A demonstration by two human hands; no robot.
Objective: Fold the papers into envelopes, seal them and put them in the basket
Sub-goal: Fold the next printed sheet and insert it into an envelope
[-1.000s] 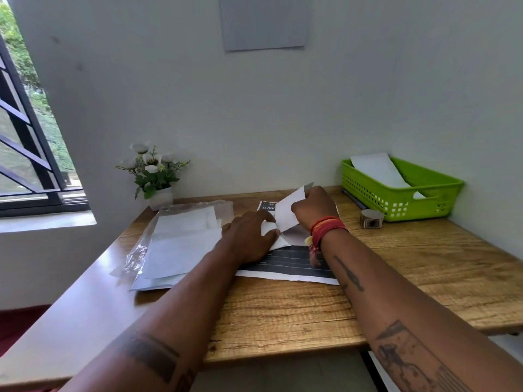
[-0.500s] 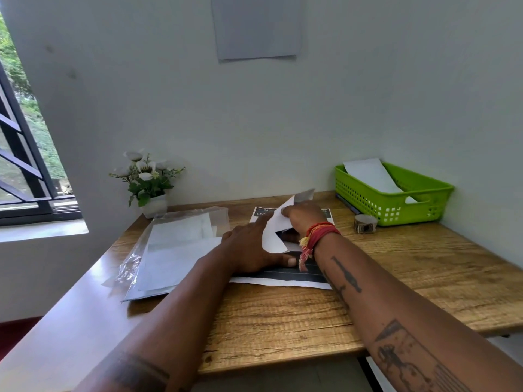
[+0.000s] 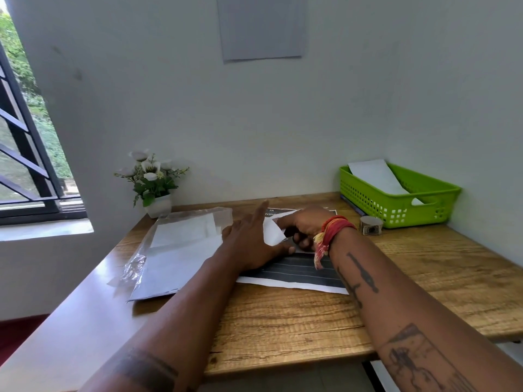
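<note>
Left hand: the left hand (image 3: 252,241) lies flat with fingers straight, pressing the paper (image 3: 273,232) down at its 9 o'clock side; the forefinger lifts toward 12 o'clock.
Right hand: the right hand (image 3: 307,226) has its fingers curled and pinches the paper's raised flap at the 3 o'clock side.
Paper: a small white sheet, partly folded, resting on a dark printed sheet (image 3: 300,271) at the middle of the table (image 3: 424,278).
Handling: light, thin and limp by my judgement; it would crease wherever pressed and slide on the print beneath. Best held at a corner or along the fold, with the other palm pinning it.
Supply: a clear plastic sleeve of blank sheets (image 3: 181,247) lies at 9 o'clock, just beside the left hand.
Basket: the green basket (image 3: 396,206) stands at 2 o'clock, well apart, with a white envelope (image 3: 376,176) leaning inside.
Tape: a small tape roll (image 3: 371,225) sits just before the basket.
</note>
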